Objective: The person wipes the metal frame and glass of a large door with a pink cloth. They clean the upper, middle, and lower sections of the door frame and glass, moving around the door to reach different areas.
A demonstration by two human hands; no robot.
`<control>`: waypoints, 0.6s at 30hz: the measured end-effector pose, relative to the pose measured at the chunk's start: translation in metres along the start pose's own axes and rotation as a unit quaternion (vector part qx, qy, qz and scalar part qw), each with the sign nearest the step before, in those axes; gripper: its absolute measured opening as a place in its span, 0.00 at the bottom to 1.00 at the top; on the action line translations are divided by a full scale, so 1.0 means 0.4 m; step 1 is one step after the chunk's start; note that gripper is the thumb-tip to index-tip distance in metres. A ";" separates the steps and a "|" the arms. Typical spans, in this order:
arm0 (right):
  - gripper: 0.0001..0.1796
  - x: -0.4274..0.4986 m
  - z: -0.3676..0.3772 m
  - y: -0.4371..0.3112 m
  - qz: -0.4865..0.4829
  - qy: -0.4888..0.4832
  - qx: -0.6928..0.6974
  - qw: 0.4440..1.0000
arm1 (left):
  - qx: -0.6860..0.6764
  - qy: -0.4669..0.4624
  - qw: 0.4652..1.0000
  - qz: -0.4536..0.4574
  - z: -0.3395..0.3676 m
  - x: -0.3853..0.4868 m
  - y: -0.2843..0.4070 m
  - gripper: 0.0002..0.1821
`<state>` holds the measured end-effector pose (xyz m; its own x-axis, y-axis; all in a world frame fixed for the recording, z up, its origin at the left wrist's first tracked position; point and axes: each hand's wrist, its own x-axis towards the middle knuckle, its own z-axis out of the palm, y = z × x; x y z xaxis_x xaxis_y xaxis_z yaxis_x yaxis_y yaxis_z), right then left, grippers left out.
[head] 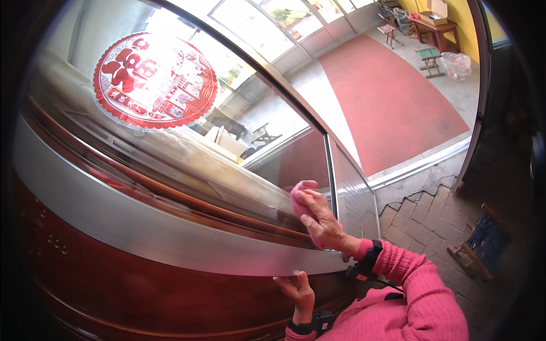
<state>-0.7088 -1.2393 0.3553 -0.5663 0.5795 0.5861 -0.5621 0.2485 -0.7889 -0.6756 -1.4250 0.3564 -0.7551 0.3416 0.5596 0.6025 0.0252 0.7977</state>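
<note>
My right hand [322,221] presses a pink cloth [302,203] against the lower right corner of a glass window pane [256,200], close to its dark frame. Below and to the left, my left hand [300,292] holds nothing that I can see. Its fingers are apart, with the tips at the lower edge of a grey metal sill [192,243]; whether they press on it I cannot tell. A round red paper-cut style sticker [155,81] with writing is on the glass. Glossy red-brown wood [149,294] lies under the sill.
Right of the window, a doorway opens onto a room with a red carpet [384,102]. A folding stool [482,243] stands on brick paving [426,217] at the right. Farther off are a green-topped stool [428,55], a plastic bag [456,66] and a wooden table [439,30] bearing an open box.
</note>
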 end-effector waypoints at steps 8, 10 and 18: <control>0.29 0.094 0.009 -0.072 -0.217 -0.003 -0.054 0.975 | 0.001 0.022 1.000 0.010 0.015 -0.005 -0.001 0.35; 0.30 0.102 0.006 -0.052 -0.230 0.016 -0.056 0.971 | -0.011 0.024 1.000 0.004 0.017 -0.004 0.000 0.35; 0.25 0.114 0.009 0.063 -0.112 0.093 -0.049 0.988 | 0.005 0.033 0.999 0.004 0.019 0.006 0.016 0.35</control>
<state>-0.7509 -1.2093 0.3626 -0.3097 0.6316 0.7107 -0.5938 0.4553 -0.6634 -0.6714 -1.4171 0.3612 -0.7656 0.2794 0.5794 0.6107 0.0325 0.7912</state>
